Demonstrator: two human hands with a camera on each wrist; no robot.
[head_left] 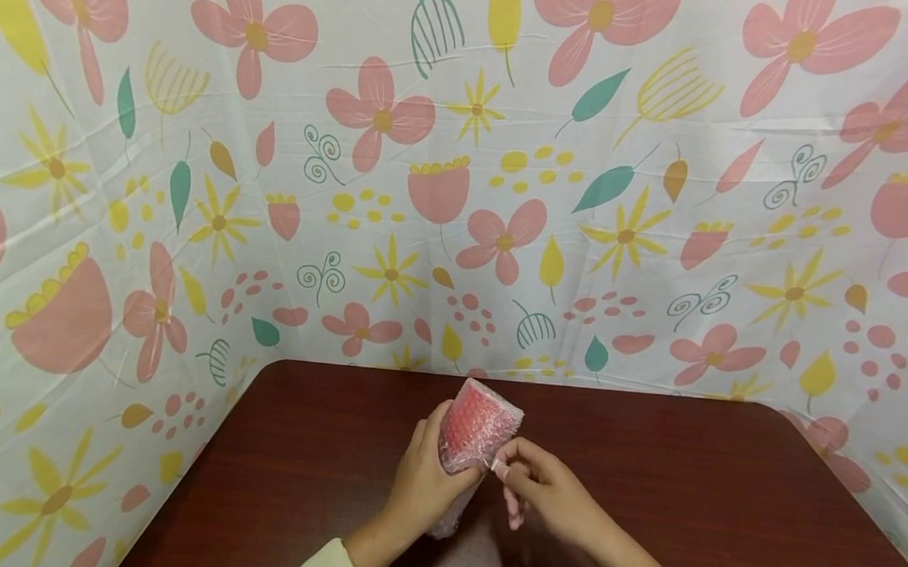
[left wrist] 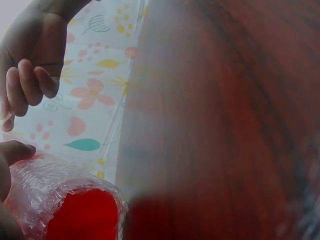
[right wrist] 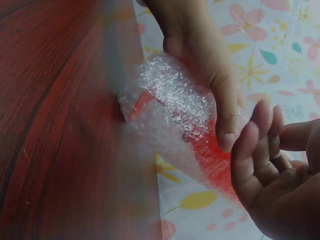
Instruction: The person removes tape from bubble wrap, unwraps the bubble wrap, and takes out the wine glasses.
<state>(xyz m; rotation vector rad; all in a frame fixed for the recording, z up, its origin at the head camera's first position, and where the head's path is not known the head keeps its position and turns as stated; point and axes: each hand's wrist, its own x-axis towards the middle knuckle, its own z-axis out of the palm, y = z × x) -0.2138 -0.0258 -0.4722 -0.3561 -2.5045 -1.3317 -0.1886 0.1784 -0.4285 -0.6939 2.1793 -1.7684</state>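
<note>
A red object wrapped in clear bubble wrap (head_left: 479, 422) is held tilted over the table by my left hand (head_left: 424, 483). The left thumb (right wrist: 227, 112) lies across the wrap, and the other fingers go round the far side. In the left wrist view, the red inside of the bundle's end (left wrist: 85, 217) shows through an opening in the wrap. Close beside the bundle, my right hand (head_left: 552, 487) pinches a small whitish strip (head_left: 499, 468) between thumb and forefinger; whether it is tape or the wrap's edge I cannot tell. The other right fingers (left wrist: 32, 87) are loosely curled.
Beneath both hands is a dark reddish-brown wooden table (head_left: 328, 446) with rounded far corners. A white cloth with printed flowers (head_left: 502, 185) hangs behind the table and along its sides. Pale sleeves (head_left: 332, 563) show at the lower edge.
</note>
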